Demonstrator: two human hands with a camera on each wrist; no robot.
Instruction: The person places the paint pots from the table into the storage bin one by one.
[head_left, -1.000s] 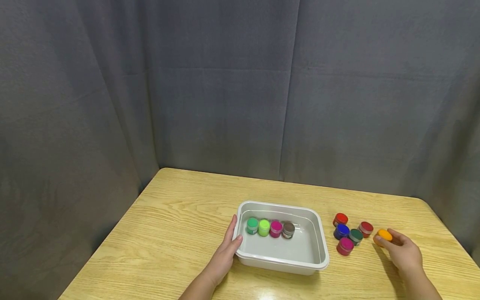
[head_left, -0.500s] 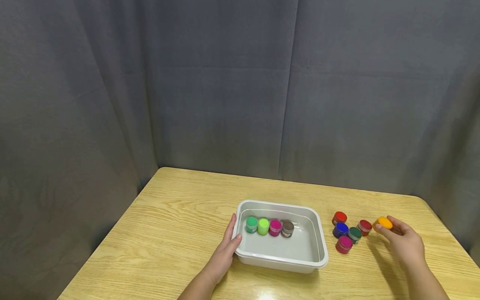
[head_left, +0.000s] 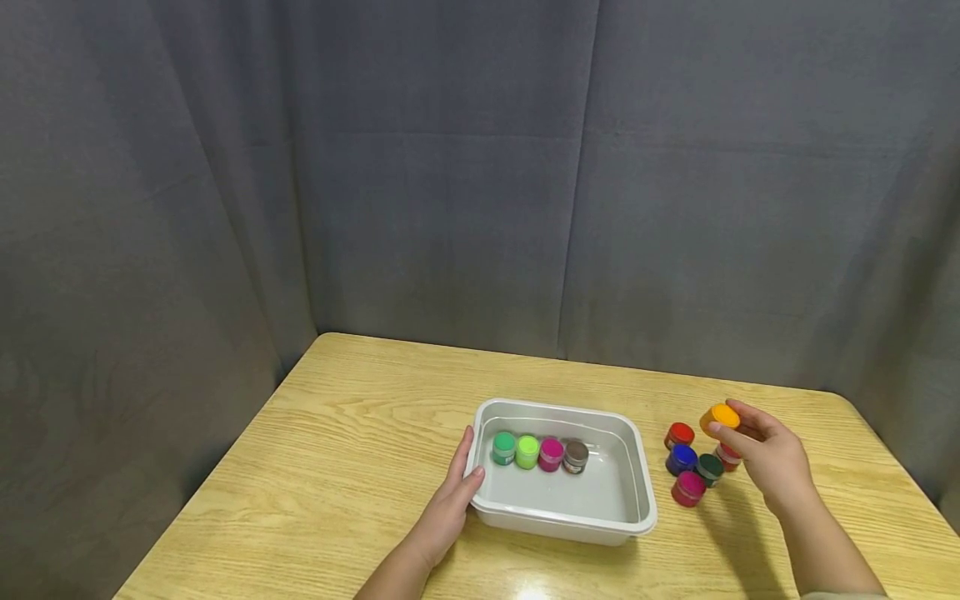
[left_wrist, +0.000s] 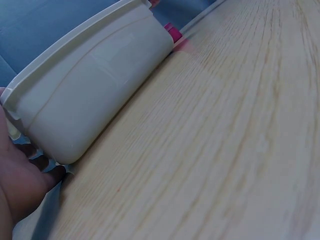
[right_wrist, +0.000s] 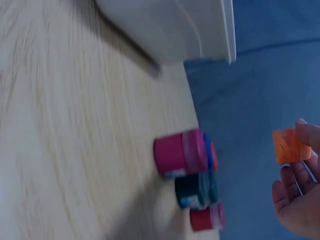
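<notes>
My right hand (head_left: pixel 772 458) pinches an orange-lidded paint jar (head_left: pixel 720 418) between thumb and fingers, holding it in the air above the other jars. The right wrist view shows this orange jar (right_wrist: pixel 291 146) tilted, well off the table. My left hand (head_left: pixel 448 508) grips the left side of a white plastic tray (head_left: pixel 555 525), thumb over the rim and fingers along the outer wall. Inside the tray, a green jar (head_left: pixel 504 448), a lime jar (head_left: pixel 527 452), a magenta jar (head_left: pixel 551 454) and a brown jar (head_left: pixel 576 457) stand in a row along the back.
Right of the tray is a cluster of jars: red (head_left: pixel 679 435), blue (head_left: pixel 682 459), dark green (head_left: pixel 709 469), magenta (head_left: pixel 688 489) and dark red (head_left: pixel 727 456), the last partly behind my right hand. A grey curtain (head_left: pixel 450 208) hangs behind the wooden table (head_left: pixel 337 442).
My right hand has lifted the orange jar off the table and carried it left, over the dark red jar. The left hand and the tray stay in place.
</notes>
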